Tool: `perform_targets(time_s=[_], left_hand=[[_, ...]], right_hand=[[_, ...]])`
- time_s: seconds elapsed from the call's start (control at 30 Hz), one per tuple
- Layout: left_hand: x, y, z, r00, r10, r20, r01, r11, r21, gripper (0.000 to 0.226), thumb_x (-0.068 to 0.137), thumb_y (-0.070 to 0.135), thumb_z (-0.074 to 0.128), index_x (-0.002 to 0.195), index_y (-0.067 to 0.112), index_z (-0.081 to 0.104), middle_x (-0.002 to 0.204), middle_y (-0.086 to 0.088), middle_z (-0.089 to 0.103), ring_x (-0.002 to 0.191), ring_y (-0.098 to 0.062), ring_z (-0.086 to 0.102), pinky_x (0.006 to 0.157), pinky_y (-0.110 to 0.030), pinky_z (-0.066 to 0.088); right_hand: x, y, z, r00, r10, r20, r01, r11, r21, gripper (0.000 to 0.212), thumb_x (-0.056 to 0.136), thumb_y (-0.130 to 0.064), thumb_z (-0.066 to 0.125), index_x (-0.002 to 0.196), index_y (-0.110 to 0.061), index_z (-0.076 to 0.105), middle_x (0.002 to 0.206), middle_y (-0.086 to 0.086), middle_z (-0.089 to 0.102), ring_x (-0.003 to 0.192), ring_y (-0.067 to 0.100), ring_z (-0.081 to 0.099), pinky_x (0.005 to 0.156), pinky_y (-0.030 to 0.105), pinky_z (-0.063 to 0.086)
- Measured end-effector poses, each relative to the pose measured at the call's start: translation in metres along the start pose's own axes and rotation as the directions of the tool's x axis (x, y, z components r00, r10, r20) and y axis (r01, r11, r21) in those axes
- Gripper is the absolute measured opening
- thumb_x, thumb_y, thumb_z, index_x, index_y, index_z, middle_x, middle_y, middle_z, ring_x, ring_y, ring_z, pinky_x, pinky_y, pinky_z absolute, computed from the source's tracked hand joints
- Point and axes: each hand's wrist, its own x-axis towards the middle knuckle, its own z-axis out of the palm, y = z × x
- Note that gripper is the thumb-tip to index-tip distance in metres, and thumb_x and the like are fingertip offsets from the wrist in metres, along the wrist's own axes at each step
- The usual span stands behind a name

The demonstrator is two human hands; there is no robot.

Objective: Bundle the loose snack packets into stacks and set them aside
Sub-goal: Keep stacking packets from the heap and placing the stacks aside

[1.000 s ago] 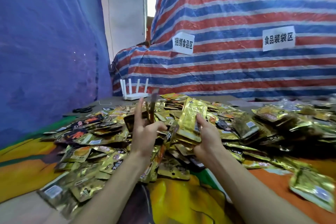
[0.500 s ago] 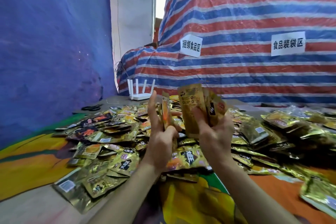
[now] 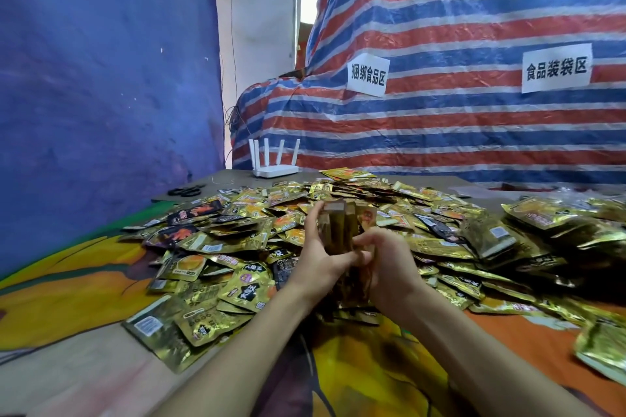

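Note:
A wide heap of loose gold and black snack packets [image 3: 237, 240] covers the table in front of me. Between my hands stands an upright stack of gold packets [image 3: 342, 230], edges toward me. My left hand [image 3: 321, 254] grips the stack's left side, fingers up along it and thumb across the front. My right hand [image 3: 386, 257] holds the stack's right side, fingers curled round its lower part. The bottom of the stack is hidden behind my hands.
A white router [image 3: 275, 162] with several antennas stands at the table's far edge, black scissors [image 3: 184, 191] to its left. A striped tarp [image 3: 440, 112] with two paper signs rises behind. A colourful cloth [image 3: 67, 284] covers the near table. More packets [image 3: 559, 230] pile at right.
The two separate handfuls of packets have come together into one stack held between both hands, and the hands have dropped lower toward the heap.

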Motion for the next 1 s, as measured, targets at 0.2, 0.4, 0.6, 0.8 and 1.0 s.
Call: perform_targets(time_s=[0.2,0.4,0.6,0.8,1.0], left_hand=[[0.005,-0.006,-0.007,0.994,-0.108,-0.008,0.107,0.99,-0.092,0.081,0.06,0.013,0.067,0.132,0.035,0.041,0.092,-0.01,0.065,0.073,-0.019,0.069,0.064,-0.036,0.056],[0.001,-0.006,-0.008,0.999,-0.009,-0.037,0.007,0.998,-0.057,0.088,0.06,0.005,0.059,0.139,0.037,0.037,0.088,0.0,0.072,0.074,-0.016,0.071,0.062,-0.035,0.058],[-0.008,0.004,0.0,0.975,0.222,-0.006,-0.222,0.974,0.048,0.094,0.067,-0.005,0.059,0.141,0.049,0.035,0.11,-0.006,0.061,0.08,-0.007,0.068,0.063,-0.022,0.055],[-0.01,0.01,0.006,0.931,0.358,-0.068,-0.347,0.929,0.13,0.091,0.075,-0.017,0.074,0.144,0.026,0.034,0.096,0.01,0.056,0.072,0.003,0.058,0.064,-0.015,0.052],[-0.024,0.026,0.013,0.896,0.443,-0.015,-0.44,0.893,0.094,0.078,0.073,-0.003,0.059,0.137,0.034,0.035,0.093,-0.016,0.045,0.071,-0.013,0.052,0.063,-0.028,0.051]], right_hand=[[0.001,-0.004,-0.012,0.981,-0.106,-0.164,0.053,0.952,-0.303,0.015,0.086,0.011,0.05,0.087,0.002,0.062,0.081,0.027,0.057,0.076,0.039,0.06,0.07,0.047,0.052],[-0.002,-0.001,-0.013,0.96,-0.179,-0.214,0.078,0.908,-0.413,0.006,0.09,-0.002,0.066,0.085,-0.003,0.07,0.085,0.021,0.075,0.072,0.031,0.074,0.066,0.042,0.062],[-0.004,-0.005,-0.007,0.956,-0.191,-0.221,0.072,0.888,-0.455,0.012,0.093,-0.01,0.056,0.082,-0.008,0.061,0.077,0.011,0.058,0.072,0.024,0.057,0.064,0.033,0.047],[-0.009,-0.005,-0.014,0.845,-0.487,-0.22,0.237,0.711,-0.663,0.017,0.093,-0.013,0.062,0.104,-0.025,0.057,0.085,0.0,0.068,0.074,0.018,0.068,0.069,0.041,0.06],[0.0,-0.001,-0.033,0.8,-0.544,-0.255,-0.142,0.241,-0.96,0.043,0.081,-0.05,0.076,0.116,-0.028,0.063,0.109,-0.003,0.062,0.11,0.021,0.057,0.095,0.04,0.041]])
